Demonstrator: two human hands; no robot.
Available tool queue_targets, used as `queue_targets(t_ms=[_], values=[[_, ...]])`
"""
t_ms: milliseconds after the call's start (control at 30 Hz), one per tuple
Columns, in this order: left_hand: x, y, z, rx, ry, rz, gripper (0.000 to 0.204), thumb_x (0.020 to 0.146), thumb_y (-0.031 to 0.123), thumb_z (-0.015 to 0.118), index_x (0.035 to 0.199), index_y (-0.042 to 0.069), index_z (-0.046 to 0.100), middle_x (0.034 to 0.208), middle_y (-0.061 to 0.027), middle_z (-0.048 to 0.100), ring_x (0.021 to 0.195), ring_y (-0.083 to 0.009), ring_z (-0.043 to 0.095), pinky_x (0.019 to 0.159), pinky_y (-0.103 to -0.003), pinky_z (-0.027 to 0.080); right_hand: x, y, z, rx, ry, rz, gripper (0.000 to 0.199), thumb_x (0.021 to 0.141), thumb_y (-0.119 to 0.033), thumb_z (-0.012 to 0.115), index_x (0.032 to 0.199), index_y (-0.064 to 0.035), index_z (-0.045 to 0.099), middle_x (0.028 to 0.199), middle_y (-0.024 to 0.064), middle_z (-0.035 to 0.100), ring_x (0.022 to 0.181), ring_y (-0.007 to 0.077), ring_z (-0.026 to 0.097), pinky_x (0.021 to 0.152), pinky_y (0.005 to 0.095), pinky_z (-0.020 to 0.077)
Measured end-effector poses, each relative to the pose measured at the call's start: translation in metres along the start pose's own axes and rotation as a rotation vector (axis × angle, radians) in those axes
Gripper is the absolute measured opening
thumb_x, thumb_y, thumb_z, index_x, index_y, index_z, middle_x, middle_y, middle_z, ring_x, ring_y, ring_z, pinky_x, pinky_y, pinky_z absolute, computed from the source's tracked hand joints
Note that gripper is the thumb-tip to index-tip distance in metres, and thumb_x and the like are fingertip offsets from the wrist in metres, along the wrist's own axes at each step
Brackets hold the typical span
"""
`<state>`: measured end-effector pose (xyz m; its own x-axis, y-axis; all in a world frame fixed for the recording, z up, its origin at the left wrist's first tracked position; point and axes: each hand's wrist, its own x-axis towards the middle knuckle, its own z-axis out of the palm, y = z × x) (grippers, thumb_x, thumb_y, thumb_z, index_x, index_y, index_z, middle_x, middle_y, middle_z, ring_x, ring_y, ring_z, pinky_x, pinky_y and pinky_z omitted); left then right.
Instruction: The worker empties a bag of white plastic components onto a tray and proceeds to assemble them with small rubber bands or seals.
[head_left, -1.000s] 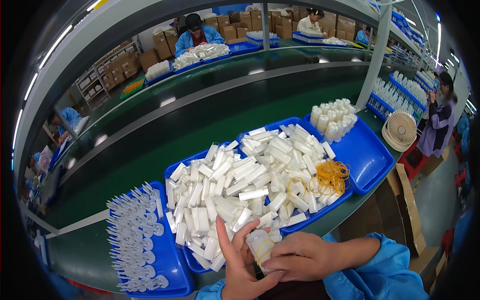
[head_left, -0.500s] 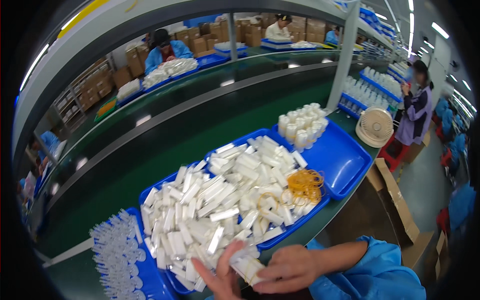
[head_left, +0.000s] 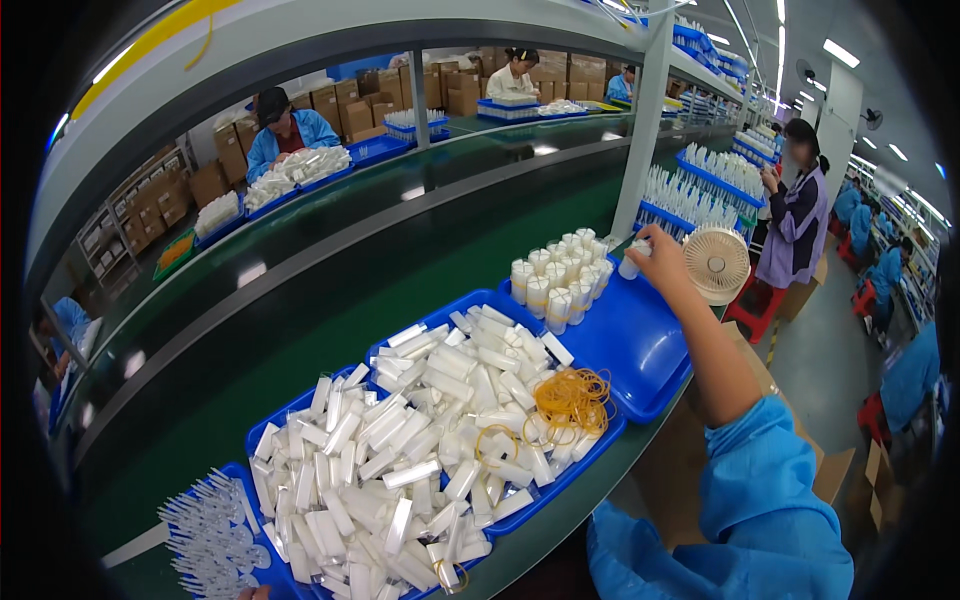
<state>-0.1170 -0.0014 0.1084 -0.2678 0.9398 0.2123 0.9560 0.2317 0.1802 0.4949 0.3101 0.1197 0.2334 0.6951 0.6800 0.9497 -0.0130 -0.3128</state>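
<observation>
At the far end of the right-hand blue tray (head_left: 640, 370), my right hand (head_left: 660, 262) is closed on a small white bundle (head_left: 634, 262) held upright. Beside it stand several white bundles (head_left: 560, 275) wrapped with rubber bands. Only a fingertip-sized bit of my left hand (head_left: 256, 593) shows at the lower edge, by the tray of clear plastic parts (head_left: 215, 535); its fingers are hidden. Between the hands, a pile of white strips in clear wrap (head_left: 400, 450) fills two blue trays. Loose yellow rubber bands (head_left: 575, 400) lie on the pile's right side.
A beige fan (head_left: 716, 264) stands right of my hand, near stacked trays of clear parts (head_left: 690, 195). A grey post (head_left: 645, 130) rises behind. The green conveyor belt (head_left: 330, 300) runs beyond the trays. Co-workers sit across it; another person (head_left: 795, 210) is at right.
My right hand has moved from the near edge up to the far right tray, carrying a white bundle. My left hand has let go of the bundle and dropped to the lower left edge.
</observation>
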Motion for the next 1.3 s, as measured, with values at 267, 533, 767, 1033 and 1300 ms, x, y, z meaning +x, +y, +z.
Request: queue_targets(t_ms=[267, 533, 767, 1033, 1300], values=[[0.024, -0.014, -0.002, 0.199, -0.027, 0.161, 0.036, 0.077, 0.007, 0.057, 0.11, -0.002, 0.05, 0.109, -0.0257, 0.051, 0.099, -0.0406, 0.049, 0.085, -0.042, 0.042, 0.013, 0.01, 0.033, 0.27, -0.378, 0.243, 0.03, 0.08, -0.029, 0.062, 0.093, -0.0029, 0.06, 0.074, 0.0127, 0.061, 0.061, 0.0225, 0.062, 0.058, 0.0322, 0.0491], [0.047, -0.039, 0.022, 0.334, 0.063, 0.095, 0.034, 0.067, 0.005, 0.063, 0.097, -0.001, 0.048, 0.09, -0.0156, 0.051, 0.081, -0.0333, 0.052, 0.069, -0.042, 0.044, -0.011, -0.117, 0.005, 0.26, -0.305, -0.293, 0.03, 0.077, -0.026, 0.064, 0.095, -0.0024, 0.061, 0.089, 0.0158, 0.06, 0.088, 0.0316, 0.058, 0.079, 0.039, 0.0459], [0.056, -0.047, 0.03, 0.395, 0.134, -0.017, 0.033, 0.067, 0.001, 0.06, 0.097, -0.001, 0.047, 0.09, -0.0161, 0.052, 0.077, -0.0342, 0.054, 0.064, -0.043, 0.044, -0.064, -0.267, 0.006, 0.129, -0.938, -0.632, 0.039, 0.076, -0.025, 0.065, 0.107, -0.0045, 0.054, 0.091, 0.0159, 0.062, 0.085, 0.0306, 0.06, 0.073, 0.0393, 0.0478], [0.028, -0.021, -0.02, 0.044, 0.363, -0.029, 0.029, 0.067, -0.005, 0.056, 0.094, -0.001, 0.048, 0.088, -0.0181, 0.049, 0.078, -0.035, 0.052, 0.067, -0.041, 0.044, -0.078, -0.3, -0.003, 0.329, -0.953, -0.553, 0.048, 0.076, -0.015, 0.061, 0.119, -0.0067, 0.042, 0.088, 0.0164, 0.06, 0.081, 0.0285, 0.06, 0.07, 0.0376, 0.0479], [-0.024, 0.087, -0.02, -1.072, 0.202, 0.353, 0.014, 0.078, -0.001, 0.061, 0.091, 0.002, 0.055, 0.1, -0.0165, 0.054, 0.088, -0.025, 0.054, 0.076, -0.034, 0.045, -0.138, -0.306, -0.08, 1.348, -1.367, 0.164, 0.04, 0.086, -0.008, 0.055, 0.123, -0.009, 0.04, 0.093, -0.0002, 0.046, 0.069, 0.0042, 0.046, 0.059, 0.0202, 0.0421]])
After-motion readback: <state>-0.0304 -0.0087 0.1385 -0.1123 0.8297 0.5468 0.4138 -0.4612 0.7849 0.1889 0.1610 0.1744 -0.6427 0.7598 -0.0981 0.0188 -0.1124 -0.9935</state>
